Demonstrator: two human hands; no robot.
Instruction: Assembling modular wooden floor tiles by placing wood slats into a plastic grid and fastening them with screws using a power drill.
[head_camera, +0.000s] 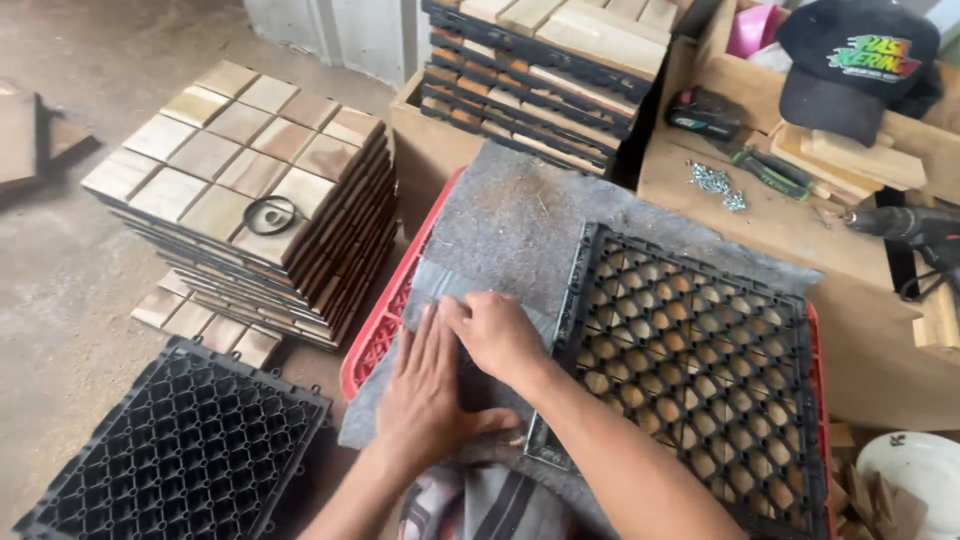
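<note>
The red crate (385, 318) lies mostly hidden under grey felt (520, 215); the drill (915, 228) is cut off right.

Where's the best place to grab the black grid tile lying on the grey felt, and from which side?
Probably the near-left corner of the grid tile, beside the right hand. The tile lies flat, grid side up, on the felt; that edge is bare, and the open lattice lets fingers hook through. The far side crowds the wooden bench.

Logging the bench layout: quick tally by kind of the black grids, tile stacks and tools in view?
Black plastic grid bases: 2 (one on the felt pad, one on the floor)
Wooden tile stacks: 2 (left, rear)
Cordless drill: 1
Black cap: 1
Screw pile: 1
Total: 7
</note>
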